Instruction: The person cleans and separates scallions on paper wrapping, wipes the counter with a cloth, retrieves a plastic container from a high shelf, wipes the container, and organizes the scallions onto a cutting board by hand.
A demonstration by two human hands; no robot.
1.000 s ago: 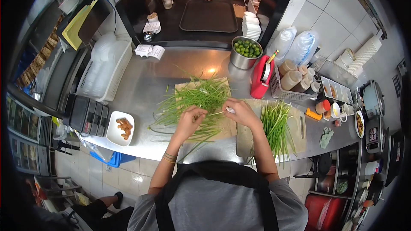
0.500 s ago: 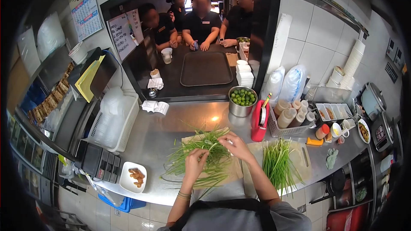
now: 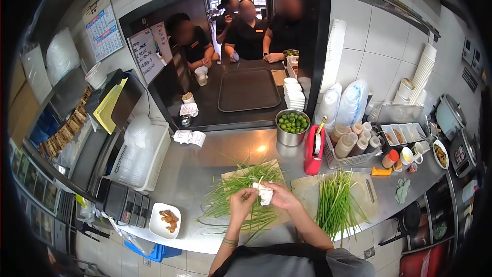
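Both of my hands are over a loose pile of long green chive-like stalks (image 3: 225, 200), spread on brown paper (image 3: 281, 216). My right hand (image 3: 285, 196) is closed on a crumpled white tissue (image 3: 264, 193). My left hand (image 3: 242, 203) is pinched, its fingertips meeting the tissue's left side; what lies between them is too small to make out. To the right, a neater bundle of green stalks (image 3: 335, 200) lies on a pale cutting board (image 3: 365, 192), pale ends pointing away from me.
A white dish of ginger pieces (image 3: 159, 227) sits left. Beyond the pile stand a metal pot of green citrus (image 3: 286, 138), a red tape dispenser (image 3: 313, 159) and a basket of squeeze bottles (image 3: 353, 160). A yellow-handled cutter (image 3: 381, 171) lies right. Several people stand behind the tray (image 3: 249, 107).
My hands have come nearer to me and closer together. The white tissue now shows plainly in my right hand. The view has shifted slightly, and the people behind the counter have changed posture.
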